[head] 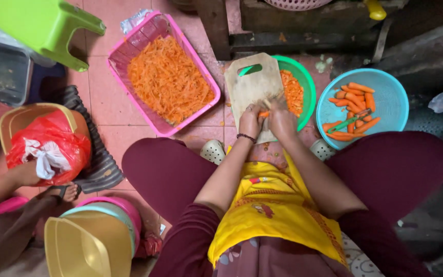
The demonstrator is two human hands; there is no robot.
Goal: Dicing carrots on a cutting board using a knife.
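Two hands meet at the near end of a wooden cutting board (pixel 252 84), and we see it all from the single head view looking straight down. Our left hand (pixel 250 120), a dark band at its wrist, curls its fingers down onto a short piece of carrot (pixel 264 114) and pins it to the board. Our right hand (pixel 282 122) sits just beside it, touching the same piece, fingers wrapped shut around what looks like a knife handle; the blade is too hidden for us to be sure.

Beyond both hands, the far end of the board rests over a green bowl (pixel 306 82), where shredded carrot (pixel 293 92) is heaped just past the right hand's knuckles. Farther out to the right of that hand stands a blue colander (pixel 393 95) with whole peeled carrots (pixel 355 97) and a green-handled peeler (pixel 349 122) lying on them. To the left of the left hand, well apart, a pink basket (pixel 173 31) holds a large pile of carrot shreds (pixel 167 79).

Far to the left, another person's hand (pixel 24 174) grips a red plastic bag (pixel 52 143) sitting in a tan tub (pixel 14 118). A lime green stool (pixel 44 25) stands beyond that.
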